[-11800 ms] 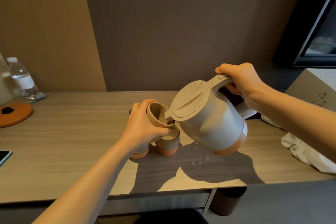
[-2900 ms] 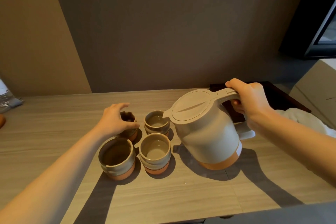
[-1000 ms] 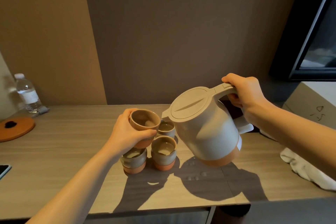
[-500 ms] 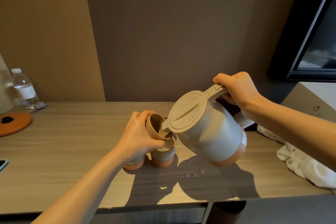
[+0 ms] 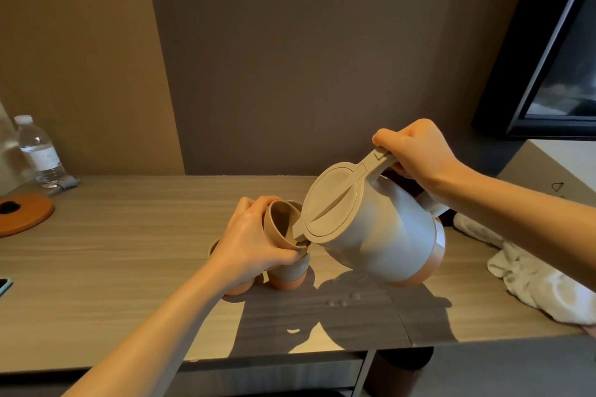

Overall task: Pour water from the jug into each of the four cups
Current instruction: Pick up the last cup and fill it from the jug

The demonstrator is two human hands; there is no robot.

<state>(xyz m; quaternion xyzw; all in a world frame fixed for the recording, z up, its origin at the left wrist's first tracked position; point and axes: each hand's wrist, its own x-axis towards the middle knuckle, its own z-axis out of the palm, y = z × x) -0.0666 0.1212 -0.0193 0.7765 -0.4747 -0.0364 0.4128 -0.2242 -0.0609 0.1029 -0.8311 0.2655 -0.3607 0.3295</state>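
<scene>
the right hand [image 5: 419, 151] is gripping the tilted beige lidded jug [image 5: 371, 229] by its handle, spout inside the tan ceramic cup [image 5: 280, 226] the left hand [image 5: 254, 245] is clasping, contents unseen.

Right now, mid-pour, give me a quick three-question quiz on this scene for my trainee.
1. True or false: the jug stands upright on the desk.
2. Which hand holds the tilted cup at the jug's spout?
A. the left hand
B. the right hand
C. neither
3. Fill in: the small clear spots on the desk below the jug look like water ____.

Key: 1 false, it is lifted and tipped toward the cup; 2 A; 3 droplets.
</scene>
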